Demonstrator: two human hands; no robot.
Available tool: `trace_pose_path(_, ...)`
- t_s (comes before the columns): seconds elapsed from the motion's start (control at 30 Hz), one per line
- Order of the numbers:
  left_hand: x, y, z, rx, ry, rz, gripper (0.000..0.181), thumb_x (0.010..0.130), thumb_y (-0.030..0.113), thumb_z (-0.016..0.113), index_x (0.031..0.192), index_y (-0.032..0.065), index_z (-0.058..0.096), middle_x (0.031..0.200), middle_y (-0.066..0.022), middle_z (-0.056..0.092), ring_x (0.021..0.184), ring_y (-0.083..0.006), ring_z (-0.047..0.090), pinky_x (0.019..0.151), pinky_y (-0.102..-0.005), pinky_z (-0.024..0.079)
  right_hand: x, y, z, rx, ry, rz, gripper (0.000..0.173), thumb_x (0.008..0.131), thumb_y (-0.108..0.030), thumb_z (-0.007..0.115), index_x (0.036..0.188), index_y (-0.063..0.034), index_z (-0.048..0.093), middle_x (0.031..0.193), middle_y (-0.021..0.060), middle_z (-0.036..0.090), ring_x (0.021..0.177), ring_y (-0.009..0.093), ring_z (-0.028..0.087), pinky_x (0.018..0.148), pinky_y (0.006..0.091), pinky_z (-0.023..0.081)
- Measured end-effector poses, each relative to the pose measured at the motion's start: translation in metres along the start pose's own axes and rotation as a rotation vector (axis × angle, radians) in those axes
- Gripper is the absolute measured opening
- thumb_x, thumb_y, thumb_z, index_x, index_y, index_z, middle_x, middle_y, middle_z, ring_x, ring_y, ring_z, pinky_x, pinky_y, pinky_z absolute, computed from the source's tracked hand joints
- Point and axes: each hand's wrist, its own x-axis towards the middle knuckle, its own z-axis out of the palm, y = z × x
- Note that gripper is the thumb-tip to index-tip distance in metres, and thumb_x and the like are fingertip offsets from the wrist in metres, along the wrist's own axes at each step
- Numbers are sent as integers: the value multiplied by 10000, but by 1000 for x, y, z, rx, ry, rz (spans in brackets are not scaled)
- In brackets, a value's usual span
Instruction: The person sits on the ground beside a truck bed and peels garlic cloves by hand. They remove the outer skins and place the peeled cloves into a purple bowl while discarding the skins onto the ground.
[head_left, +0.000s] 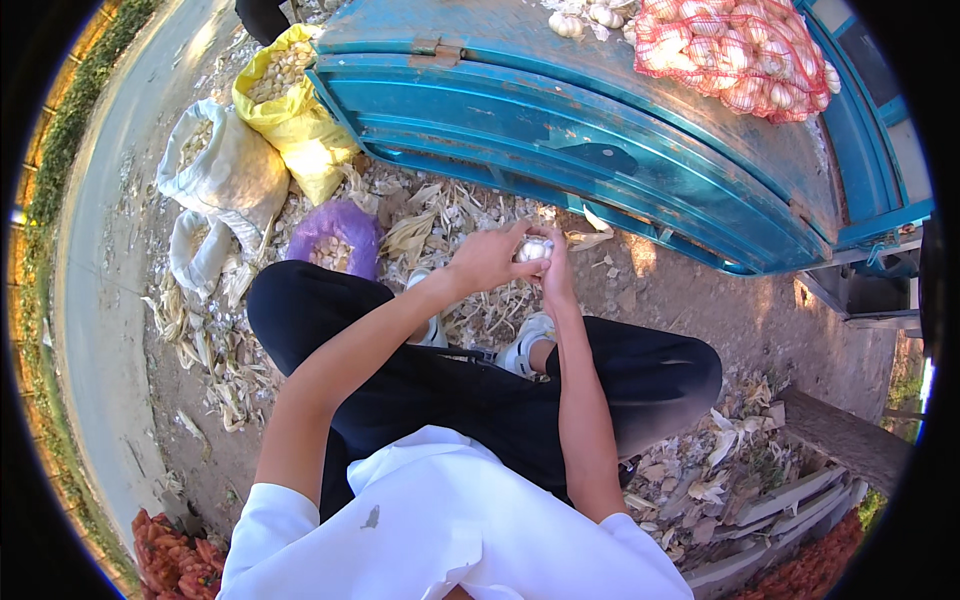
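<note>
A whole white garlic bulb (534, 250) sits between my two hands, above the ground in front of my knees. My left hand (487, 259) reaches it from the left, with thumb and fingers around its near and left sides. On the other side my right hand (556, 266) cups the bulb, fingers curled over its top. Closest on the ground to the left is a purple mesh bag (360, 229) with its rim rolled down and loose garlic cloves (330, 253) inside.
A blue metal truck bed (525, 127) stands ahead, bearing a red net sack of garlic bulbs (735, 56). Left are a yellow sack (311, 139), a white sack (240, 161) and a smaller white sack (199, 255). Dry husks (412, 229) litter the ground. A wooden beam (840, 431) lies right.
</note>
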Motion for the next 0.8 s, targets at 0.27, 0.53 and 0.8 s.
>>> trace_pose_path(0.27, -10, 8, 22, -200, 46, -96, 472, 945, 474, 574, 1168, 73, 681, 709, -217, 669, 715, -424, 676, 657, -503, 515, -6, 1, -6, -97, -106, 58, 945, 974, -796, 163, 1423, -60, 550, 599, -46, 457, 512, 72, 408, 458, 256, 276)
trace_pose_path(0.53, -9, -8, 60, -565, 175, -256, 412, 992, 380, 526, 1126, 29, 696, 797, -178, 699, 662, -302, 678, 585, -397, 519, 10, 40, -2, -339, 80, -45, 847, 1040, -685, 147, 1105, -28, 679, 906, 98, 665, 868, 154, 632, 722, 332, 514)
trace_pose_path(0.8, -1, -39, 50, -1131, -238, -679, 297, 1062, 257, 486, 1151, 24, 649, 846, -46, 676, 641, -132, 628, 539, -262, 488, 15, 47, -16, -129, -172, 118, 670, 1010, -718, 285, 1045, -138, 618, 685, 23, 627, 484, 119, 538, 412, 249, 361)
